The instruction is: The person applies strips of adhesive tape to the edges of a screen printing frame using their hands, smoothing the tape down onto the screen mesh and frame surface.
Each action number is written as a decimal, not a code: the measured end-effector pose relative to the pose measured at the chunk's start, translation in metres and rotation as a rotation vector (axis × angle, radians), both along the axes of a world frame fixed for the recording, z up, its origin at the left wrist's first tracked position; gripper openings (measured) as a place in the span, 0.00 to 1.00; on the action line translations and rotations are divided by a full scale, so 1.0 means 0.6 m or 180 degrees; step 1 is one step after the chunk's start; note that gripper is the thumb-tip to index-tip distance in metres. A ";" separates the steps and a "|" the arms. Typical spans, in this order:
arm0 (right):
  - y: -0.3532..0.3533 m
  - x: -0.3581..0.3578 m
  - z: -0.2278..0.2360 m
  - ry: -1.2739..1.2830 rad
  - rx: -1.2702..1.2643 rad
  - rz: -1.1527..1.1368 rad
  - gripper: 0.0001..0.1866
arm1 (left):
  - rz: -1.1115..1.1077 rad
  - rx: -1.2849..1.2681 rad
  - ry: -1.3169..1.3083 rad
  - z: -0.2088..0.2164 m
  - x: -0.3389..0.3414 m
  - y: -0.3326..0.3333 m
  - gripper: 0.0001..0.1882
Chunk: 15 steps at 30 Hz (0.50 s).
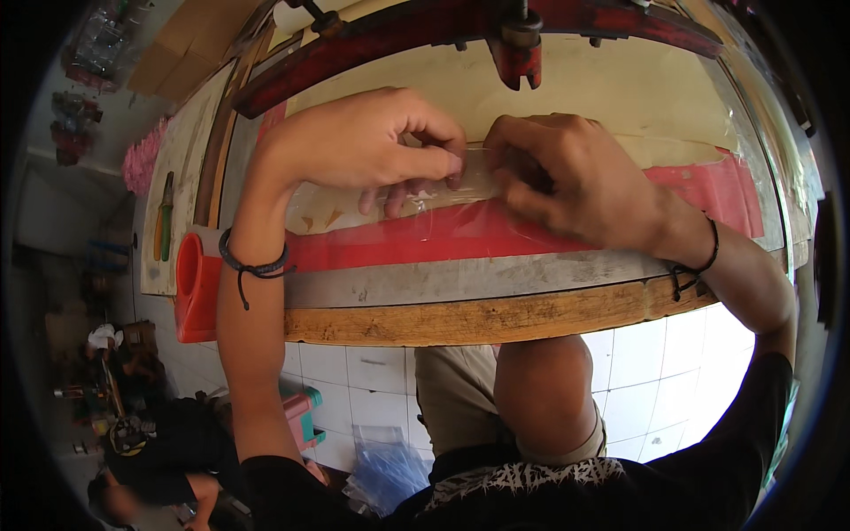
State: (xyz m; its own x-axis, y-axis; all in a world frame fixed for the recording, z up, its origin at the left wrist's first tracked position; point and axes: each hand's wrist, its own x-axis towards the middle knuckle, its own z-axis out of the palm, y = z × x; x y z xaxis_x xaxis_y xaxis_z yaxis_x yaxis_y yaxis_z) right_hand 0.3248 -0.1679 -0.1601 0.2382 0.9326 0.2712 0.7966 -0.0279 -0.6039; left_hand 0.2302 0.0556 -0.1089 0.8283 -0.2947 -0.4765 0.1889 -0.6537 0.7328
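Clear plastic film (475,184) stretches between my two hands over the bench. My left hand (390,142) pinches its edge between thumb and forefinger, the other fingers curled below and seen through the film. Close on the right, my right hand (575,177) is closed with curled fingers at the same film; its fingertips are partly hidden. Under the film lie a red strip (372,250) along the near side and a cream sheet (425,84) farther back.
A red metal bar (372,44) with bolts crosses above the bench's far side. A wooden edge (496,317) runs along the front. At left are an orange-red ring-shaped object (189,270) and a green-and-orange-handled tool (166,217). Blue plastic bags (385,465) lie below; a person (168,451) sits lower left.
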 end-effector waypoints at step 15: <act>0.000 0.004 -0.021 -0.0401 0.0463 0.0155 0.12 | 0.0056 0.0277 -0.0209 0.001 -0.002 -0.027 0.07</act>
